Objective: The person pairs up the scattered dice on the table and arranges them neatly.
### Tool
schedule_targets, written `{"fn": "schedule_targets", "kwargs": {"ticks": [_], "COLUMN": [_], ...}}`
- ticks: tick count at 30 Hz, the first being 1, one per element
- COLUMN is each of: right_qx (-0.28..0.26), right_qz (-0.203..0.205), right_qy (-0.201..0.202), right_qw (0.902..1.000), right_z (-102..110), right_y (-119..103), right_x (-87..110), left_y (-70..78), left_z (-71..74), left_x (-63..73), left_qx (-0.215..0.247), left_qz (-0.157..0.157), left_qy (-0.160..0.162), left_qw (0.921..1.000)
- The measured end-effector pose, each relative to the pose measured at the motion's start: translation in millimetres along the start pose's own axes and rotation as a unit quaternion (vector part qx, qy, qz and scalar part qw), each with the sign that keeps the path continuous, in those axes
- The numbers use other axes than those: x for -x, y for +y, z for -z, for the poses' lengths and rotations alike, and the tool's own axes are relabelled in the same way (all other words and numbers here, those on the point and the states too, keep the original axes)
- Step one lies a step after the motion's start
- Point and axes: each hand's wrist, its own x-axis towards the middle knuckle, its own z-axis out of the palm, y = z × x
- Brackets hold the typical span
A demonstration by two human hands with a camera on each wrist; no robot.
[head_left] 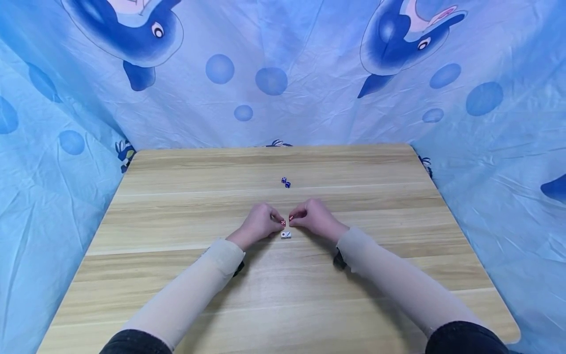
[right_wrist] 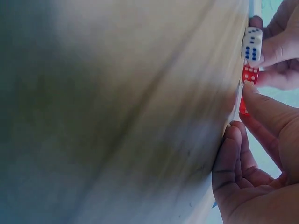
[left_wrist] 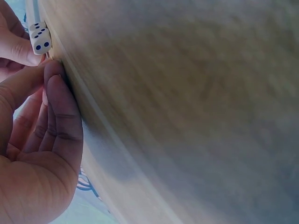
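Near the middle of the table, my left hand (head_left: 260, 221) pinches a red die (head_left: 283, 223) with white pips between thumb and fingertips. Just across a narrow gap, my right hand (head_left: 317, 220) pinches another red die (head_left: 291, 218), mostly covered by its fingers. In the right wrist view, the left hand's red die (right_wrist: 250, 73) shows several pips, and the right hand's die (right_wrist: 243, 108) peeks out below the thumb. Two white dice (head_left: 286, 235) with dark pips sit side by side on the wood, close in front of both hands.
Two blue dice (head_left: 285, 182) lie beyond the hands, set diagonally corner to corner. The wooden table (head_left: 177, 196) has its far edge against a blue curtain (head_left: 309, 113) printed with dolphins and bubbles, which also hangs at both sides.
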Motion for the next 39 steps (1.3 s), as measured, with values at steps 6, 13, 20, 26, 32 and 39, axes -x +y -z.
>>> {"fn": "schedule_targets", "kwargs": {"ticks": [6, 13, 20, 26, 32, 39], "right_qx": [0.001, 0.019, 0.022, 0.024, 0.048, 0.046], "right_qz": [0.024, 0.024, 0.026, 0.029, 0.034, 0.023], "right_qy": [-0.005, -0.009, -0.014, -0.019, -0.02, -0.029], "right_qw": [0.9997, 0.9995, 0.9993, 0.9991, 0.998, 0.9982], "right_z": [-6, -8, -5, -4, -3, -2], "right_y": [1, -1, -3, -4, -9, -10], "right_x": [2.9, 3.3, 3.4, 4.0, 3.2, 1.7], "left_y": [-0.3, -1.0, -3.0, -5.3, -5.3, -3.6], "left_z": [-0.8, -1.6, -0.4, -1.5, -2.3, -0.9], "left_x": [-1.6, -2.3, -3.9, -5.5, -5.9, -5.9], "left_qx": [-0.015, -0.002, 0.021, 0.023, 0.022, 0.019], "left_qz": [-0.009, -0.006, 0.007, 0.003, 0.001, 0.005], "left_qy": [0.004, 0.0, -0.008, -0.005, -0.001, -0.005], "left_qw": [0.9998, 1.0, 0.9997, 0.9997, 0.9997, 0.9998]}}
